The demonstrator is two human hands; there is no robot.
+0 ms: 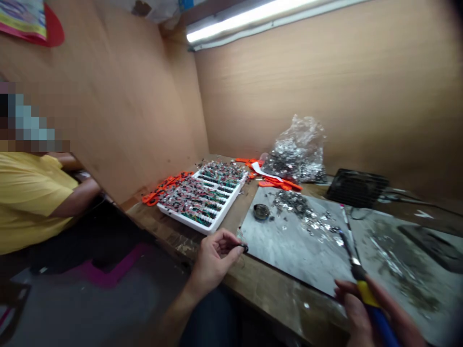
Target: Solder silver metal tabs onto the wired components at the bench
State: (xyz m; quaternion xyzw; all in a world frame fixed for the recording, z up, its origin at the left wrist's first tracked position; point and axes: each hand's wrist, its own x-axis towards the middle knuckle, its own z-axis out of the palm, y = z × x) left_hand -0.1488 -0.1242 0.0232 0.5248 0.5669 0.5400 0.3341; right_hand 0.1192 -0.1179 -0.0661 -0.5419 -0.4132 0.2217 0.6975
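My left hand is at the front edge of the bench, its thumb and fingers pinching a small black part with thin wires. In my right hand, at the lower right, is a soldering iron with a blue and yellow handle. Its metal tip points up and away over the grey work sheet. Small shiny metal pieces lie scattered on that sheet. Near them sits a small round dark tin. A white tray holding many small wired parts stands beyond my left hand.
Orange pieces lie behind and beside the tray. A clear plastic bag of shiny pieces leans near the back panel. A black box with a grille and its cable stand at right. Left of the partition, a person in yellow sits.
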